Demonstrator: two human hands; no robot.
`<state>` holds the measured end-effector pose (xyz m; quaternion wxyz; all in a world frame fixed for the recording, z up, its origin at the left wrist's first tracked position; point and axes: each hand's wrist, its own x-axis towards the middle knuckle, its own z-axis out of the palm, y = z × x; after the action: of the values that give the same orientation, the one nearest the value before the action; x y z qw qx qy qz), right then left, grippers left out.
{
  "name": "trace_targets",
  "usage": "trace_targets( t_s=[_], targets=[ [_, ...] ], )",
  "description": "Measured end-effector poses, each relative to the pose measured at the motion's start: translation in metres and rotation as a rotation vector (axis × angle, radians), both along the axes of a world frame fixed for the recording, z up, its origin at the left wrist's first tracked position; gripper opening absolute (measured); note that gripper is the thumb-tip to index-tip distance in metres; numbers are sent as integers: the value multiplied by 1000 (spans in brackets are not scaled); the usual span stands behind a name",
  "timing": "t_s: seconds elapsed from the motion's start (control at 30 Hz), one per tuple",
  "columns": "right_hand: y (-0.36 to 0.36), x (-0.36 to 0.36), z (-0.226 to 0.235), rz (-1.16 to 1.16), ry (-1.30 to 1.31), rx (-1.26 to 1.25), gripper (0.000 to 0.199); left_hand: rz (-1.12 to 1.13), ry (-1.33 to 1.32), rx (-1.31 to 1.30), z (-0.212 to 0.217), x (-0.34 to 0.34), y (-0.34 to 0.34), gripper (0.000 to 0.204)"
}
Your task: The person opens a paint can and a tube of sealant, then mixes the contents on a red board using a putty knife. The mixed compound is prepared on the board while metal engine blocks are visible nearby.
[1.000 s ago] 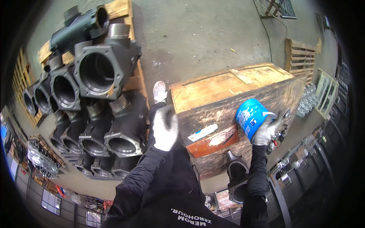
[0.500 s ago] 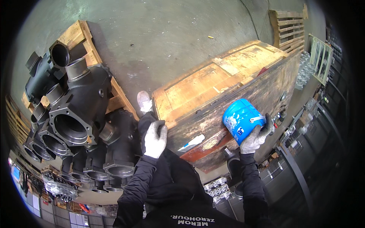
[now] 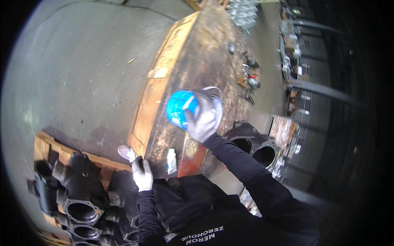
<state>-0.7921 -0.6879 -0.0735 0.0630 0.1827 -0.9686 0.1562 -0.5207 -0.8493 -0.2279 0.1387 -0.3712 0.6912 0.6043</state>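
Observation:
My right hand (image 3: 202,123), in a grey glove, is closed on a blue bucket (image 3: 177,110) over the worn wooden workbench (image 3: 184,74). The bucket is blurred by motion; its thin handle (image 3: 216,88) arcs beyond my fingers, and a pale edge shows past my hand. My left hand (image 3: 143,176), also gloved, holds nothing, its fingers partly spread beside the bench's near left corner. Between my hands, a white squeeze tube (image 3: 171,161) lies on the benchtop close to me.
Large black metal housings (image 3: 84,184) crowd a wooden pallet (image 3: 45,143) at lower left. Another black housing (image 3: 262,153) stands right of the bench. Small tools (image 3: 251,76) lie along the bench's far right side. Clear-wrapped parts (image 3: 242,12) sit beyond the far end.
My view has turned to the right, so the bench now runs away from me. My right arm has reached farther over the bench with the bucket. The tube still lies on the benchtop.

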Motion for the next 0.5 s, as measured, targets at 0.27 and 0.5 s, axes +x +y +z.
trace_targets(
  t_s=[0.27, 0.5],
  targets=[
    [10, 3, -5, -44, -86, -84, 59, -193, 154, -156, 35, -41, -7, 33],
    [11, 5, -6, -84, -106, -209, 62, -230, 239, -164, 82, -61, 16, 37]
  ],
)
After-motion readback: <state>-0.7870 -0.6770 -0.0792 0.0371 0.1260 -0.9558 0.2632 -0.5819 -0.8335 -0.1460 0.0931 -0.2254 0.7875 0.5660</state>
